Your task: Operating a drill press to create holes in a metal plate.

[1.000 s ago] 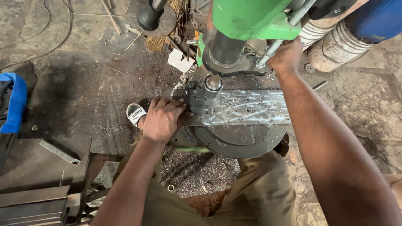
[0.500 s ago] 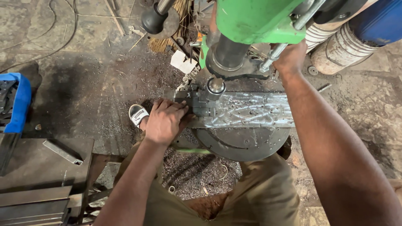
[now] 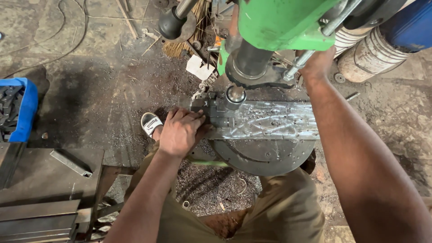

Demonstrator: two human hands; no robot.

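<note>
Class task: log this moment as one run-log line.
left hand: pressing workpiece | right hand: gripping feed lever | chuck: above workpiece | plate: on round table

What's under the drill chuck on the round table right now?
A wet, scratched metal plate lies across the round table, with a small dark metal block under the chuck, held by the left hand. The bit and the spot where it meets the block are hidden.

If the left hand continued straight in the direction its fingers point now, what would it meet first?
Probably the dark metal workpiece block that the left hand already presses, and just beyond it the round steel drill chuck; depth is hard to judge.
</note>
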